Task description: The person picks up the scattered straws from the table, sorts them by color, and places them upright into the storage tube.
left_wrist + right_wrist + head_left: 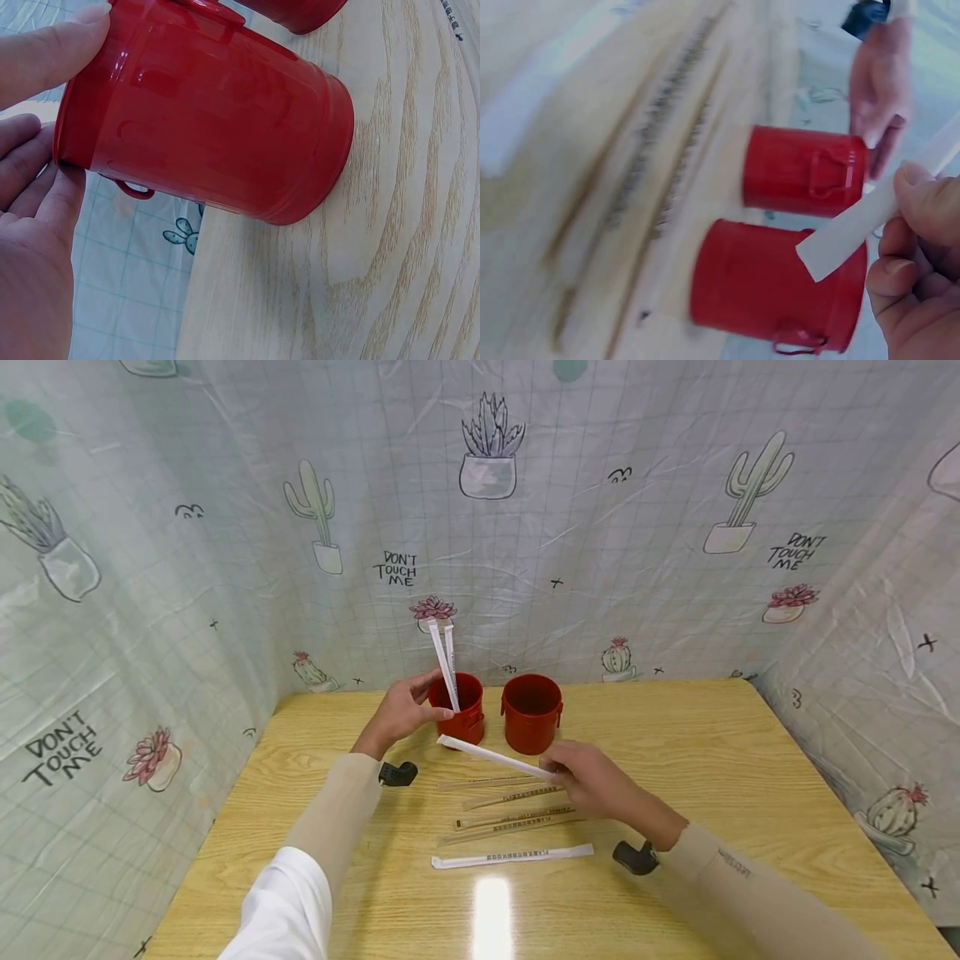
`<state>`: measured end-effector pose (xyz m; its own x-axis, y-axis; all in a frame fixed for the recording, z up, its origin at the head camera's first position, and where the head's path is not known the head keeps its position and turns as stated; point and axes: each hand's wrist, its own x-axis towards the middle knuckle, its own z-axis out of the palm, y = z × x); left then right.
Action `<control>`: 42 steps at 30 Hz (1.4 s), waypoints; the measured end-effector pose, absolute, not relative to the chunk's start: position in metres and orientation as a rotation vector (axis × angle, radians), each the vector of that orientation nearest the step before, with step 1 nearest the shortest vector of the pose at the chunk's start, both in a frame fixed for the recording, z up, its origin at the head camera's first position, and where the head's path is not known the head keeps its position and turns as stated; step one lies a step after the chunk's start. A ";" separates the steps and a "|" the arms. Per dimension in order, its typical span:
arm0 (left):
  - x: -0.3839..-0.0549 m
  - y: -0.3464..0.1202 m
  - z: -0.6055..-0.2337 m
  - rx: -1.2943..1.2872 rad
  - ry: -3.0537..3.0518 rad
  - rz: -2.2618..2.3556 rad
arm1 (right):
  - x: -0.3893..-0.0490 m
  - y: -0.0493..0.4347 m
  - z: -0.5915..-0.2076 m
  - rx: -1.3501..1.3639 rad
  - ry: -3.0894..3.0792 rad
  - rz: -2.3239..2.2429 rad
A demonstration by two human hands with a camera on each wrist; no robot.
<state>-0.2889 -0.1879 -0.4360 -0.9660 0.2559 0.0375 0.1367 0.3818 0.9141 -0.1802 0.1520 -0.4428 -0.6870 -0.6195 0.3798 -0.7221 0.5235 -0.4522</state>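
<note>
My left hand [402,713] grips the rim of the left small red bucket [470,727], thumb on the near side and fingers beyond. In the left wrist view this bucket [217,112] stands on the wood. Two white paper-wrapped straws [444,662] lean upright inside it. Between thumb and fingers, my right hand [596,783] pinches another white wrapped straw [495,756], its far end slanting toward the left bucket. The straw's near end [847,232] shows in the right wrist view. A second red bucket [531,720] stands just right of the first; its inside looks dark.
Several brown paper-wrapped straws [510,797] lie across the wooden table [675,735] in front of the buckets. Closer to me lies a white wrapped straw [513,857]. A cactus-printed curtain [525,543] hangs behind the table and along both sides.
</note>
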 end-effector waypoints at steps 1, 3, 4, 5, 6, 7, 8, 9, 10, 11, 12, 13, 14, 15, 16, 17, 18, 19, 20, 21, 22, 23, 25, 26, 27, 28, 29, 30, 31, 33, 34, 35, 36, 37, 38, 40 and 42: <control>-0.289 -0.188 -0.437 0.356 2.516 1.652 | -0.182 0.149 -0.441 1.142 -2.563 0.906; -0.290 -0.188 -0.438 0.349 2.518 1.649 | -0.185 0.142 -0.437 1.129 -2.516 0.914; -0.290 -0.187 -0.439 0.343 2.519 1.647 | -0.187 0.139 -0.435 1.126 -2.492 0.917; -0.291 -0.187 -0.439 0.341 2.518 1.646 | -0.188 0.136 -0.434 1.121 -2.470 0.906; -0.291 -0.188 -0.440 0.342 2.516 1.645 | -0.189 0.134 -0.433 1.127 -2.442 0.888; -0.292 -0.188 -0.441 0.346 2.512 1.646 | -0.191 0.131 -0.433 1.137 -2.411 0.869; -0.293 -0.188 -0.441 0.346 2.510 1.642 | -0.192 0.129 -0.433 1.147 -2.378 0.852; -0.293 -0.188 -0.441 0.347 2.507 1.641 | -0.194 0.127 -0.433 1.158 -2.349 0.838; -0.293 -0.189 -0.441 0.351 2.505 1.639 | -0.195 0.125 -0.433 1.163 -2.321 0.828; -0.293 -0.189 -0.441 0.359 2.507 1.636 | -0.197 0.123 -0.434 1.167 -2.297 0.817; -0.293 -0.189 -0.441 0.366 2.508 1.638 | -0.198 0.121 -0.435 1.173 -2.275 0.811; -0.293 -0.189 -0.441 0.376 2.513 1.638 | -0.199 0.119 -0.435 1.171 -2.264 0.817; -0.293 -0.189 -0.441 0.378 2.516 1.642 | -0.200 0.117 -0.434 1.169 -2.258 0.825; -0.293 -0.189 -0.441 0.392 2.525 1.641 | -0.201 0.115 -0.434 1.164 -2.260 0.834; -0.293 -0.190 -0.441 0.406 2.530 1.644 | -0.202 0.113 -0.433 1.156 -2.263 0.850; -0.293 -0.190 -0.441 0.401 2.542 1.638 | -0.203 0.112 -0.431 1.147 -2.274 0.865; -0.293 -0.190 -0.441 0.397 2.548 1.639 | -0.204 0.110 -0.429 1.134 -2.293 0.898; -0.293 -0.190 -0.441 0.393 2.555 1.632 | -0.205 0.108 -0.428 1.111 -2.317 0.947; -0.292 -0.190 -0.440 0.383 2.555 1.632 | -0.207 0.106 -0.426 1.083 -2.342 1.002; -0.292 -0.191 -0.439 0.379 2.557 1.629 | -0.209 0.104 -0.424 1.049 -2.365 1.082; -0.291 -0.190 -0.439 0.366 2.553 1.630 | -0.211 0.101 -0.423 1.013 -2.381 1.165; -0.290 -0.190 -0.438 0.354 2.553 1.627 | -0.214 0.098 -0.421 0.971 -2.390 1.246; -0.291 -0.191 -0.438 0.361 2.541 1.627 | -0.220 0.092 -0.417 0.884 -2.388 1.404; -0.291 -0.191 -0.438 0.360 2.537 1.627 | -0.223 0.089 -0.415 0.851 -2.379 1.461; -0.290 -0.191 -0.437 0.356 2.539 1.622 | -0.226 0.086 -0.413 0.816 -2.371 1.509; -0.290 -0.190 -0.437 0.351 2.541 1.617 | -0.230 0.082 -0.411 0.783 -2.371 1.529; -0.290 -0.190 -0.437 0.347 2.546 1.609 | -0.233 0.079 -0.408 0.748 -2.372 1.548; -0.291 -0.190 -0.437 0.348 2.551 1.601 | -0.237 0.076 -0.406 0.711 -2.375 1.568; -0.291 -0.190 -0.436 0.350 2.554 1.598 | -0.240 0.073 -0.403 0.677 -2.375 1.579; -0.291 -0.189 -0.435 0.351 2.561 1.591 | -0.248 0.067 -0.400 0.616 -2.381 1.594; -0.291 -0.189 -0.435 0.354 2.565 1.586 | -0.251 0.064 -0.398 0.590 -2.382 1.604; -0.291 -0.189 -0.435 0.357 2.570 1.581 | -0.255 0.061 -0.397 0.569 -2.381 1.615; -0.291 -0.189 -0.435 0.358 2.574 1.580 | -0.258 0.059 -0.397 0.554 -2.379 1.618; -0.291 -0.189 -0.435 0.355 2.576 1.578 | -0.261 0.056 -0.397 0.545 -2.379 1.617; -0.290 -0.189 -0.435 0.355 2.580 1.573 | -0.263 0.054 -0.397 0.538 -2.386 1.613; -0.290 -0.188 -0.435 0.358 2.582 1.572 | -0.269 0.049 -0.398 0.522 -2.401 1.602; -0.289 -0.188 -0.436 0.361 2.579 1.583 | -0.273 0.043 -0.399 0.513 -2.421 1.584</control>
<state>-0.2894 -0.1884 -0.4356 -0.9675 0.2493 0.0429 0.1511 0.4337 0.8883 -0.2731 0.0431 -0.3990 -0.9192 -0.1760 0.3523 -0.3933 0.3646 -0.8440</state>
